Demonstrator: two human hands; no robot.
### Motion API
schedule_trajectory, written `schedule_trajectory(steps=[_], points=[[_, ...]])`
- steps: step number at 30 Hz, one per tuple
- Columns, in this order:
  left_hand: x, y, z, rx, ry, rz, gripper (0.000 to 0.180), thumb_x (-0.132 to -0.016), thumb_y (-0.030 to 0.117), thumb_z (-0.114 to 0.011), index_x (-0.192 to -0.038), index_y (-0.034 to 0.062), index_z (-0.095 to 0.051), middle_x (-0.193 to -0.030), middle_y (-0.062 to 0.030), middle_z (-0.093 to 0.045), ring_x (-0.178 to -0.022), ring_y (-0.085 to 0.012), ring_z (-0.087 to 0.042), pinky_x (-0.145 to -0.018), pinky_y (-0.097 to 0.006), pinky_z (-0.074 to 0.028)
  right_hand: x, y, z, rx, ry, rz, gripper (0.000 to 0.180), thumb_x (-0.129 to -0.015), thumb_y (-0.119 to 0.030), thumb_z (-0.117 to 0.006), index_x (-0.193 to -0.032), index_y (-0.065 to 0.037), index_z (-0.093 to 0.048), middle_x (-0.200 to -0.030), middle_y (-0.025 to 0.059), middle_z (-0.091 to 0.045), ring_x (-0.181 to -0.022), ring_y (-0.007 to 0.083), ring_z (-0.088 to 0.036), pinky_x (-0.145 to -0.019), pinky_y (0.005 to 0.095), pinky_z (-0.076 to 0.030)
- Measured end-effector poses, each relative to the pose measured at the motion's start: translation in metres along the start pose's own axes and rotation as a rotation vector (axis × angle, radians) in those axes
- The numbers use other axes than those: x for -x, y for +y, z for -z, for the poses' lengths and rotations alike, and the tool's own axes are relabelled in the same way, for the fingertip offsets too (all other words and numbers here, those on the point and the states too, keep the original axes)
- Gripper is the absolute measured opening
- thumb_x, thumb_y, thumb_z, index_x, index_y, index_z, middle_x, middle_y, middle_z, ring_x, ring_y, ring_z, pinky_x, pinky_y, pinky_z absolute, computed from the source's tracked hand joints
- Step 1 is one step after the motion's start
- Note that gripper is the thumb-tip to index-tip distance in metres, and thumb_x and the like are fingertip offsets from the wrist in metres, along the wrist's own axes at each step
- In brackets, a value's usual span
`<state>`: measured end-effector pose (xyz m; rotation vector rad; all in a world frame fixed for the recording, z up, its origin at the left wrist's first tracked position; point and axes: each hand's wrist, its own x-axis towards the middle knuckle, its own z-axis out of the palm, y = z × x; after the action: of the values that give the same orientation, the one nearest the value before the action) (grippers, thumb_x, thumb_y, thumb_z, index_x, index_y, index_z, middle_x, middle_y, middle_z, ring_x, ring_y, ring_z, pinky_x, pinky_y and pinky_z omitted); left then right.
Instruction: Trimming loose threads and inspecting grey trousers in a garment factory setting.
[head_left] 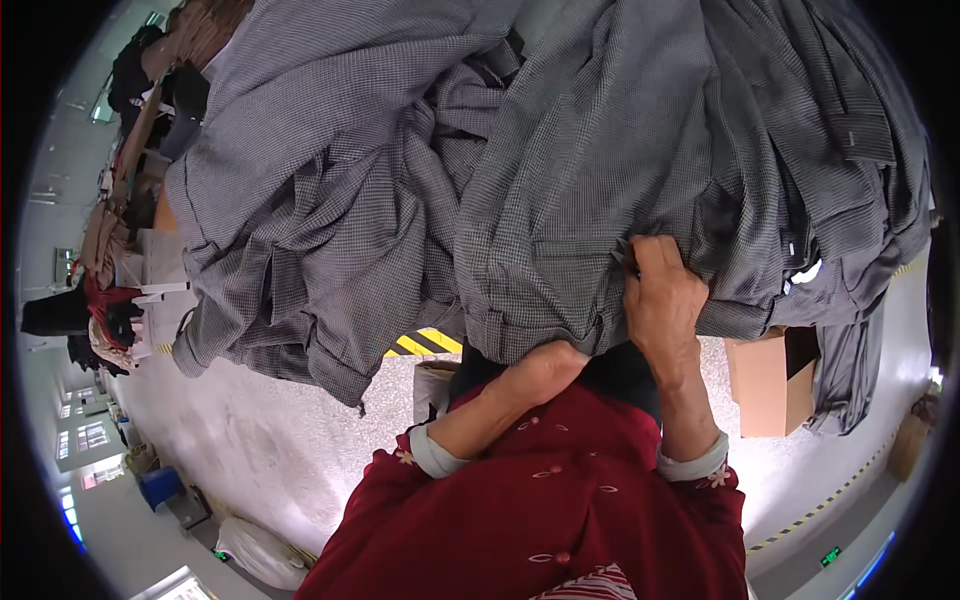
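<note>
A grey finely checked garment (pixel 560 200) lies in front of me, part of a big heap, its near edge hanging over toward my body. My left hand (pixel 548 372) is at that near edge, with its fingers tucked under the cloth and mostly hidden; the thumb side presses against the edge. Higher up and to the right, my right hand (pixel 665 290) is closed with its fingers curled into the cloth, beside a seam that looks like a pocket opening. A thin pale tip shows by its fingertips, too small to name.
More grey checked garments (pixel 310 200) are heaped on the left, with others (pixel 830 130) on the right. An open cardboard box (pixel 765 385) stands on the floor at right, dark cloth (pixel 845 385) hanging beside it. Yellow-black tape (pixel 425 343) marks the floor. Piled clothes (pixel 115 240) line the far left.
</note>
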<state>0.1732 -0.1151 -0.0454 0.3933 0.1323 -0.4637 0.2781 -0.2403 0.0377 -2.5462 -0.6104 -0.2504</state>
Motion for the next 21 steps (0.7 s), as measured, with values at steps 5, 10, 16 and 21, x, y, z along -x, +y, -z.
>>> schedule_trajectory(steps=[5, 10, 16, 21], points=[[0.003, -0.010, 0.037, -0.010, -0.093, -0.018, 0.038, -0.076, 0.014, -0.049, -0.107, -0.0086, -0.055, -0.127, -0.0143, -0.046, -0.122, -0.0270, -0.036, -0.107, -0.038, -0.018, -0.001, 0.018, -0.001, -0.686, 0.134, -0.300, 0.003, -0.082, -0.004, -0.054, -0.082, -0.001, -0.054, -0.065, 0.0015, -0.051, -0.053, 0.0097, -0.045, -0.049, 0.0230, -0.037], [0.002, 0.001, 0.026, -0.017, -0.122, -0.104, 0.028, -0.078, 0.014, -0.050, -0.097, -0.0026, -0.062, -0.121, -0.0135, -0.051, -0.119, -0.0265, -0.039, -0.105, -0.040, -0.021, 0.003, 0.027, 0.008, -1.197, 0.056, -0.553, 0.008, -0.086, -0.008, -0.050, -0.080, -0.006, -0.053, -0.054, -0.0068, -0.037, -0.044, 0.0008, -0.030, -0.039, 0.0184, -0.024], [0.010, 0.002, 0.022, -0.041, -0.044, -0.184, 0.018, -0.082, 0.013, -0.051, -0.087, 0.0028, -0.064, -0.101, -0.0089, -0.061, -0.105, -0.0207, -0.049, -0.098, -0.036, -0.030, 0.002, 0.025, 0.013, -1.392, 0.015, -0.562, 0.005, -0.088, -0.009, -0.048, -0.083, -0.007, -0.047, -0.053, -0.0056, -0.030, -0.038, 0.0034, -0.027, -0.036, 0.0191, -0.023], [0.014, 0.004, 0.008, -0.277, 0.203, -0.055, 0.013, -0.083, 0.015, -0.053, -0.079, 0.0033, -0.059, -0.082, -0.0019, -0.055, -0.080, -0.0117, -0.048, -0.079, -0.026, -0.036, -0.007, -0.026, 0.026, -0.868, -0.057, -0.132, 0.007, -0.083, -0.007, -0.058, -0.083, -0.001, -0.054, -0.068, -0.0012, -0.051, -0.058, 0.0050, -0.043, -0.053, 0.0189, -0.036]])
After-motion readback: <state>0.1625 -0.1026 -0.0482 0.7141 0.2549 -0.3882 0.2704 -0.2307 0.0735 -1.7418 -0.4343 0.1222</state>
